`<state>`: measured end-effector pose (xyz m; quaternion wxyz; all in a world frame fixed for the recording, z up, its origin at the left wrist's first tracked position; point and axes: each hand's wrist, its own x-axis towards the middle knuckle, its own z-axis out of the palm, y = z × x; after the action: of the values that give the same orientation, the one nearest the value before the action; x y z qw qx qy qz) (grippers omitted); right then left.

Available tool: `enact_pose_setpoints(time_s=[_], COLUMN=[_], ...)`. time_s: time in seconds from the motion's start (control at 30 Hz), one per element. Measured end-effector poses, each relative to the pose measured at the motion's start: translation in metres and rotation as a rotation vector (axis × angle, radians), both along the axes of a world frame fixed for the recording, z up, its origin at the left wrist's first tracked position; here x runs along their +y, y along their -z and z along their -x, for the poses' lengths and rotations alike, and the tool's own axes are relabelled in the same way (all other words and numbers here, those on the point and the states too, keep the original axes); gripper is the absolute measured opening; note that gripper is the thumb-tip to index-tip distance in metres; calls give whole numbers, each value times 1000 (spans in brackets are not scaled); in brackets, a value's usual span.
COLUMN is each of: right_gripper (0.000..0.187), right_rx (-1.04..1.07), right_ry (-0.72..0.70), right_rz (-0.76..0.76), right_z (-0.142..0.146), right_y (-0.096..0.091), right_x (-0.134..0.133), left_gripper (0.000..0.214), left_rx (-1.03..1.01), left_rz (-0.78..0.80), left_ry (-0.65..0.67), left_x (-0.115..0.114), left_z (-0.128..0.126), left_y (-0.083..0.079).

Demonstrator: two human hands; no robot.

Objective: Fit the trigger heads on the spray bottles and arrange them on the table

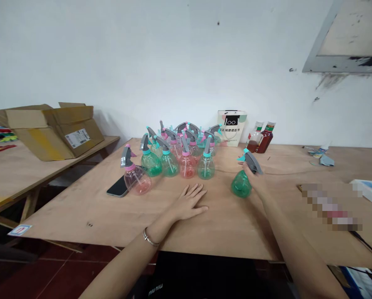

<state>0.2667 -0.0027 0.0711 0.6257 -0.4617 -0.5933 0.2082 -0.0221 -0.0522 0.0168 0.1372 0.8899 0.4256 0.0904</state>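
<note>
My right hand point(257, 179) is closed around the neck of a green spray bottle point(241, 185) with a grey and teal trigger head, which stands on the wooden table point(223, 226). My left hand point(188, 200) lies flat on the table with fingers stretched out, holding nothing. Just beyond it stands a cluster of several green and pink spray bottles point(179, 151). One pink spray bottle point(135, 176) stands apart at the left, beside a dark phone point(119, 187).
A white paper bag point(232, 127) and two bottles of brown liquid point(260, 138) stand at the back by the wall. An open cardboard box point(53, 129) sits on a second table at the left. Papers and small items lie at the right edge.
</note>
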Motion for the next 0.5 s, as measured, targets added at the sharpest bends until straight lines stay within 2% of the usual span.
enact_pose_setpoints(time_s=[0.07, 0.2, 0.27, 0.33, 0.4, 0.47, 0.5], right_gripper=[31, 79, 94, 97, 94, 83, 74], right_rx=[-29, -143, -156, -160, -171, -151, -135], right_ry=[43, 142, 213, 231, 215, 224, 251], right_rz=[-8, 26, 99, 158, 156, 157, 204], right_z=[1, -2, -8, -16, -24, -30, -33], right_y=[10, 41, 53, 58, 56, 49, 45], right_x=[1, 2, 7, 21, 43, 70, 84], left_gripper=[78, 78, 78, 79, 79, 78, 77], left_rx=[2, 10, 22, 39, 53, 56, 56], left_rz=[1, -5, 0, 9, 12, 12, 14], left_ry=[-1, -4, -7, -12, -10, -7, -6], left_x=[0, -1, -2, -3, -3, -4, -4], left_z=[0, 0, -1, -1, -2, -2, -2], left_y=[0, -2, -3, -4, -6, -8, -9])
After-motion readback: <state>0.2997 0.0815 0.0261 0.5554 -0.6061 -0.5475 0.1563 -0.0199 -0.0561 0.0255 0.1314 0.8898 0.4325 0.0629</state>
